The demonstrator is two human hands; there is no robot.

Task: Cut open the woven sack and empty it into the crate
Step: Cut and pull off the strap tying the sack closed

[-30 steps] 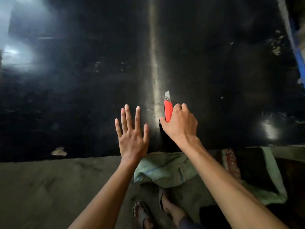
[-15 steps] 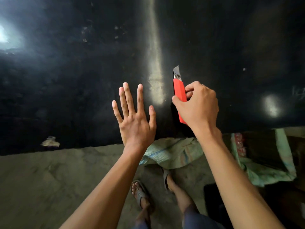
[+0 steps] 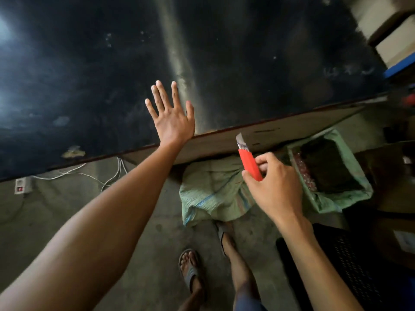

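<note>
A pale green woven sack (image 3: 213, 194) lies crumpled on the concrete floor under the table edge, just ahead of my feet. My right hand (image 3: 276, 187) holds a red utility knife (image 3: 250, 163) with its blade out and pointing up, above the sack's right side. My left hand (image 3: 171, 117) is spread flat, fingers apart, over the dark tabletop (image 3: 89, 75), holding nothing. A black perforated crate (image 3: 350, 265) stands on the floor at the lower right, partly hidden by my right forearm.
Right of the knife sits another green sack (image 3: 336, 200), opened around a box of dark contents. A white power strip (image 3: 22, 185) with cables lies on the floor at left. Cardboard boxes (image 3: 390, 41) stack at the top right. My sandalled feet (image 3: 190, 270) stand below the sack.
My right hand has come down off the tabletop with the knife to above the sack. The view has tilted and swung, showing the table edge, floor and crate. My left hand stays spread.
</note>
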